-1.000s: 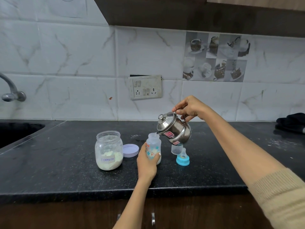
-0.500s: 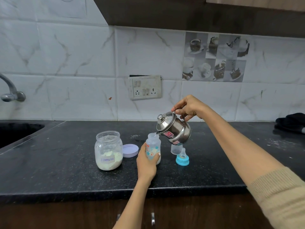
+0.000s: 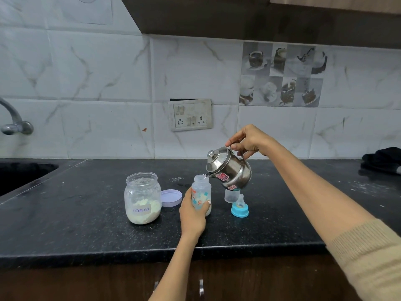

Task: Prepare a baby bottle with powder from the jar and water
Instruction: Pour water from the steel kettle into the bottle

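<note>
- Black counter (image 3: 86, 235) — everything stands on it.
- Steel kettle (image 3: 230, 170), red sticker unreadable, tilted, spout at the bottle mouth; right hand (image 3: 249, 141) fingers curled around its handle.
- Open jar (image 3: 142, 198) — handwritten "Formula".
- Baby bottle (image 3: 201, 192), upright, left hand (image 3: 192, 216) fingers wrapped around it.
- Blue teat cap (image 3: 239, 208) beside it.

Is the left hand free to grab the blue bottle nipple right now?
Probably not: the left hand is steadying the bottle under the kettle, though the nipple itself stands unobstructed nearby.

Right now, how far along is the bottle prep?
Done: jar open, its lid off. In hand: left hand steadies the bottle; right hand tips the kettle over its mouth. Left: fit the blue nipple ring and clear cap.
</note>
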